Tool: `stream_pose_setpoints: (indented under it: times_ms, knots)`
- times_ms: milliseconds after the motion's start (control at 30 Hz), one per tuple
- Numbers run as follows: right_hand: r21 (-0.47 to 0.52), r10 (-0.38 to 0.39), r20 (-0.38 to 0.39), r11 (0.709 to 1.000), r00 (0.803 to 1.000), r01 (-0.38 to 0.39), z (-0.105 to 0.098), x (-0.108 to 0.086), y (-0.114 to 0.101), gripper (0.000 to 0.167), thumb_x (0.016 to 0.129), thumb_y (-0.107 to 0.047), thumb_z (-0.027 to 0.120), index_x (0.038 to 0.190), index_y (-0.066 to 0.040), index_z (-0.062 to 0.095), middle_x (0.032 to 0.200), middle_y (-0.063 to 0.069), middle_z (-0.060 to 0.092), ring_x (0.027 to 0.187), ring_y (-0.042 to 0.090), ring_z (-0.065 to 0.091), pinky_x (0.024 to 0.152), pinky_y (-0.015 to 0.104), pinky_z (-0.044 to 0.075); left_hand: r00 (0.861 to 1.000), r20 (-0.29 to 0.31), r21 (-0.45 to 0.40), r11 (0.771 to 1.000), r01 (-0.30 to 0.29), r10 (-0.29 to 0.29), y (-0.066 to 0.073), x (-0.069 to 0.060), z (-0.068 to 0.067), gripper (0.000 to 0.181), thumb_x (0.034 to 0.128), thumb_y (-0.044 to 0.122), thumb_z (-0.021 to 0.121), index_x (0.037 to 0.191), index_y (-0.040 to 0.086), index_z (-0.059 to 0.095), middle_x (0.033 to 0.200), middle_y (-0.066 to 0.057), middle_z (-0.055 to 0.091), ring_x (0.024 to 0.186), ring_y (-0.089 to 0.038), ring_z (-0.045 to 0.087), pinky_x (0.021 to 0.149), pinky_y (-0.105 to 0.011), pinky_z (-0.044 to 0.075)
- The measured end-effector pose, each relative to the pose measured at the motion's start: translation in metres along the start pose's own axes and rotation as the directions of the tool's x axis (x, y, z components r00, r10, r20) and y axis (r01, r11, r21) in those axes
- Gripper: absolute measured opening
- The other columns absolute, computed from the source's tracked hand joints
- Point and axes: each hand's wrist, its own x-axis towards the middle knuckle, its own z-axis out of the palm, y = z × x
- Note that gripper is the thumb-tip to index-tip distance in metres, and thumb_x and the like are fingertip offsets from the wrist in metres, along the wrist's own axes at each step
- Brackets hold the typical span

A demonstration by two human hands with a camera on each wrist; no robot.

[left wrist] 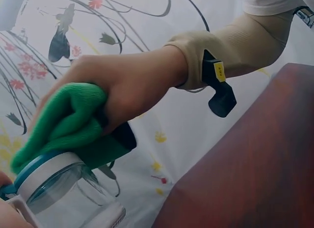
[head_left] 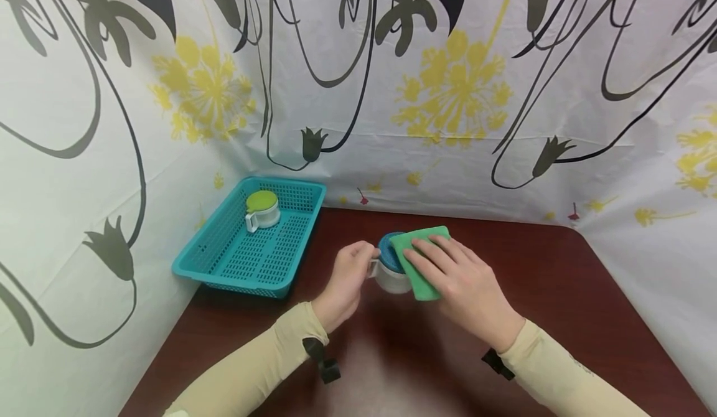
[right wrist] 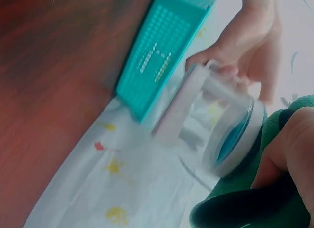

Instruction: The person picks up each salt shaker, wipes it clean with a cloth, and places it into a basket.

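My left hand [head_left: 344,283] grips the white handle of a clear jar [head_left: 393,280] with a white collar and a blue lid [head_left: 386,255], held up over the table. In my right hand [head_left: 476,289] is a folded green cloth [head_left: 421,280], pressed to the lid's right side. The left wrist view has the cloth [left wrist: 64,125] bunched between thumb and fingers, touching the top of the lid. Seen from the right wrist, the jar [right wrist: 196,115] is tilted and blurred, and the left fingers [right wrist: 228,71] hold it by the handle side.
A turquoise basket [head_left: 232,283] stands at the left back of the dark red table [head_left: 538,280]. Inside it sits a similar jar with a yellow-green lid [head_left: 262,201]. A patterned white curtain [head_left: 347,174] hangs behind and along the sides.
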Motion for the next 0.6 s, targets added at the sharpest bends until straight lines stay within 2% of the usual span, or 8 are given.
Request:
stream_pose_setpoints:
  times_ms: [133, 300, 400, 600]
  knots:
    - [-0.026, 0.069, 0.053, 0.997, 0.996, -0.068, -0.007, -0.009, 0.015, 0.08, 0.062, 0.003, 0.075, 0.14, -0.01, 0.059, 0.138, 0.012, 0.059, 0.122, 0.039, 0.057, 0.099, 0.055, 0.047, 0.999, -0.036, -0.015, 1.0, -0.013, 0.012, 0.013, 0.007, -0.009, 0.023, 0.0885, 0.012, 0.057, 0.067, 0.006, 0.053, 0.069, -0.006, 0.043, 0.077, -0.021, 0.047, 0.077, -0.036, 0.041]
    - [-0.056, 0.144, 0.08, 0.989, 0.986, -0.139, -0.009, -0.029, 0.034, 0.08, 0.064, 0.002, 0.075, 0.141, -0.012, 0.059, 0.135, 0.012, 0.061, 0.12, 0.038, 0.059, 0.096, 0.055, 0.048, 0.994, -0.078, -0.075, 0.994, -0.077, 0.072, 0.029, 0.016, -0.026, 0.024, 0.0879, 0.009, 0.054, 0.065, 0.006, 0.049, 0.065, -0.005, 0.037, 0.065, -0.022, 0.04, 0.069, -0.034, 0.037]
    - [-0.068, 0.172, 0.099, 0.984, 0.98, -0.166, -0.007, -0.042, 0.043, 0.078, 0.065, 0.0, 0.075, 0.14, -0.012, 0.06, 0.134, 0.011, 0.062, 0.12, 0.038, 0.059, 0.096, 0.055, 0.048, 0.988, -0.123, -0.103, 0.989, -0.103, 0.09, 0.038, 0.021, -0.037, 0.02, 0.0875, 0.01, 0.055, 0.067, 0.008, 0.053, 0.067, -0.005, 0.038, 0.064, -0.021, 0.04, 0.068, -0.033, 0.036]
    - [-0.084, 0.203, 0.18, 0.978, 0.962, -0.19, -0.006, -0.068, 0.058, 0.082, 0.062, 0.002, 0.077, 0.141, -0.012, 0.059, 0.136, 0.012, 0.06, 0.122, 0.04, 0.056, 0.096, 0.056, 0.048, 0.979, -0.181, -0.131, 0.985, -0.114, 0.089, 0.053, 0.034, -0.058, 0.019, 0.0874, 0.013, 0.058, 0.07, 0.008, 0.053, 0.069, -0.005, 0.039, 0.061, -0.019, 0.039, 0.063, -0.032, 0.034]
